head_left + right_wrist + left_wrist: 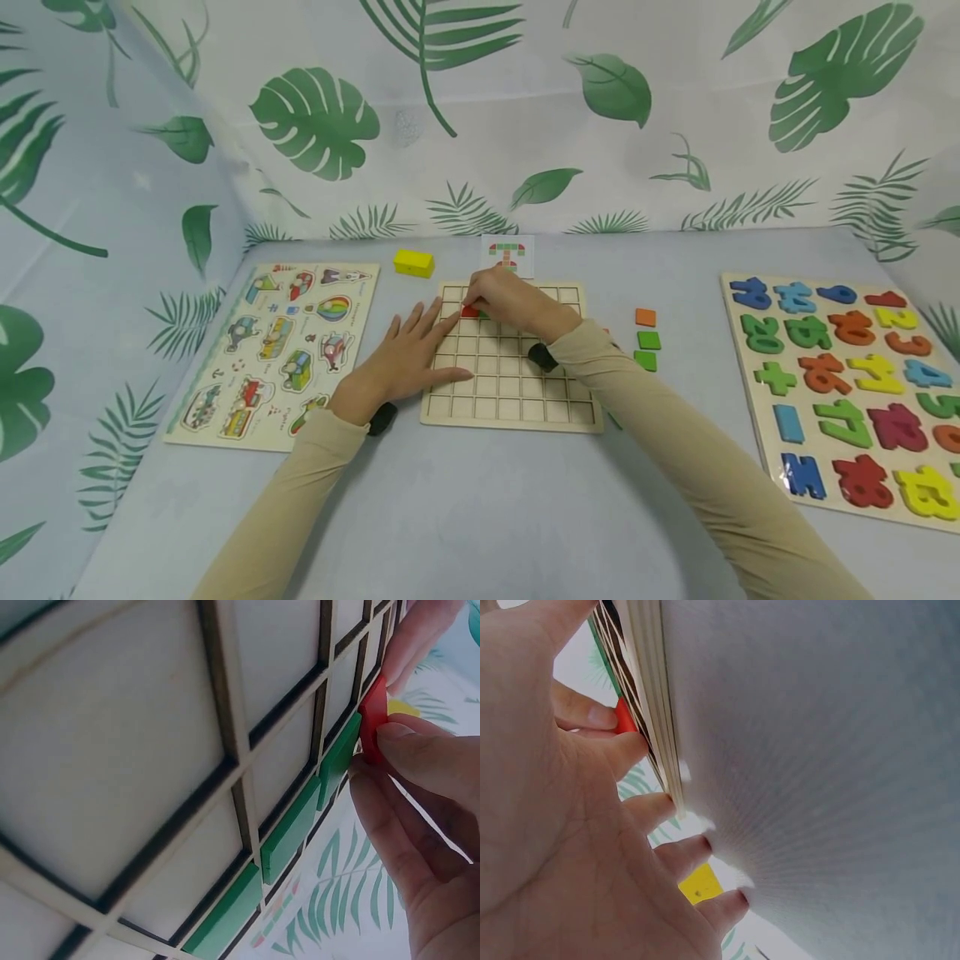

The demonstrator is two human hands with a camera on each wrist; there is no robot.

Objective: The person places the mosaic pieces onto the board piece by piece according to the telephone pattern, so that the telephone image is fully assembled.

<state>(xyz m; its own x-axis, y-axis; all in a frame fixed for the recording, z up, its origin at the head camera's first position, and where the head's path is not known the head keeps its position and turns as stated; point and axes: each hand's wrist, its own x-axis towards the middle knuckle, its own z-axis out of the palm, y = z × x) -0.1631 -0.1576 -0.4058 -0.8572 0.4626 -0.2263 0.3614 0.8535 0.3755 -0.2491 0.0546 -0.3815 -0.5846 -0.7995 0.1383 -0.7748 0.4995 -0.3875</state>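
Observation:
A wooden grid board (pixel 510 410) lies in front of me, divided into square cells. With thumb and fingertips my right hand (pixel 517 302) pinches a red tile (pixel 373 712) at a cell near the board's far left. Beside that tile, green tiles (pixel 292 832) sit in a row in the right wrist view. My left hand (pixel 401 357) rests with spread fingers over the board's left edge. Its index fingertip comes right up beside the red tile, and its thumb reaches over the grid. Beyond the far edge is a pattern card (pixel 527 267) with red and green shapes.
Right of the board lie loose tiles, an orange one (pixel 645 317) and green ones (pixel 648 340). A yellow block (pixel 414 263) stands behind at left. A vehicle puzzle board (pixel 270 435) flanks the left side, a number puzzle board (pixel 766 433) the right. Leaf-print cloth hangs behind.

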